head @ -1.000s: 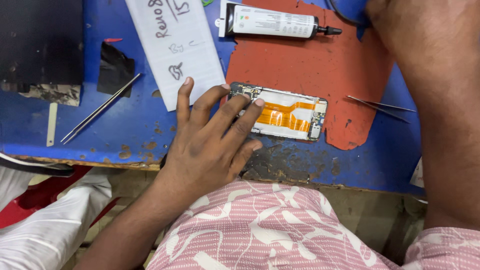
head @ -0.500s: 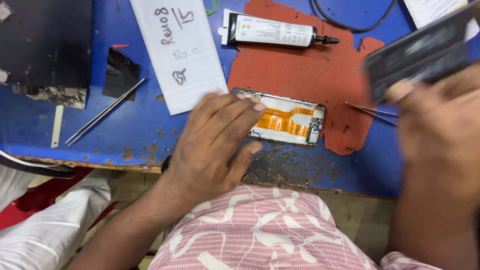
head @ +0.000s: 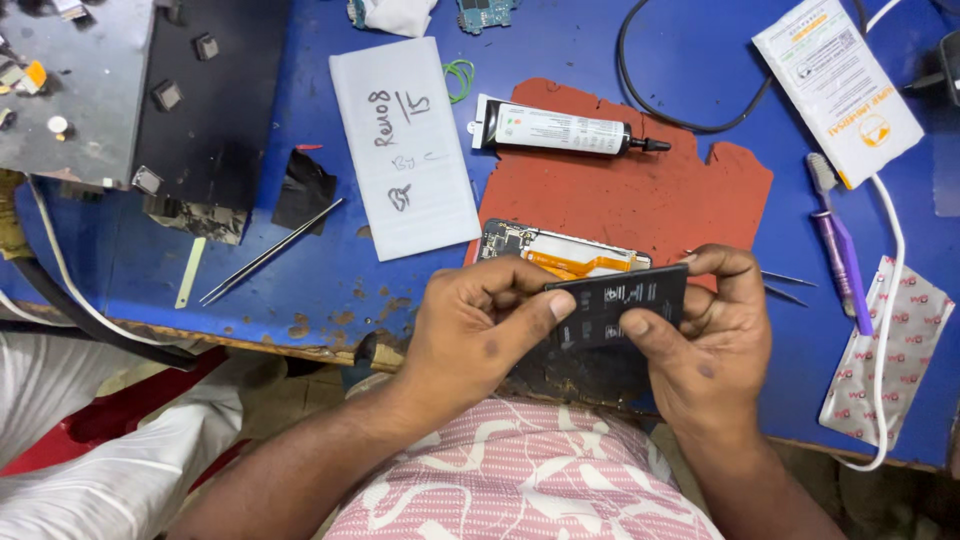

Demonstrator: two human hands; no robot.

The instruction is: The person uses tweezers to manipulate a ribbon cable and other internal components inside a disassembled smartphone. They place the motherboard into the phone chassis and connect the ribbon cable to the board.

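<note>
We hold the flat black battery (head: 618, 305) just over the opened phone (head: 560, 250), left hand (head: 475, 325) and right hand (head: 705, 345) both clamped on its edges. It looks stiff, light and puncture-prone, best gripped by the rims. Beyond the phone lie the glue tube (head: 560, 130) and the tweezers (head: 270, 252) on the blue worktop (head: 700, 60).

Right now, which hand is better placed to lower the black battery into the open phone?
The right hand, I judge: it grips the black battery around its right end, directly over the open phone. The left hand only pinches the battery's left edge.
</note>
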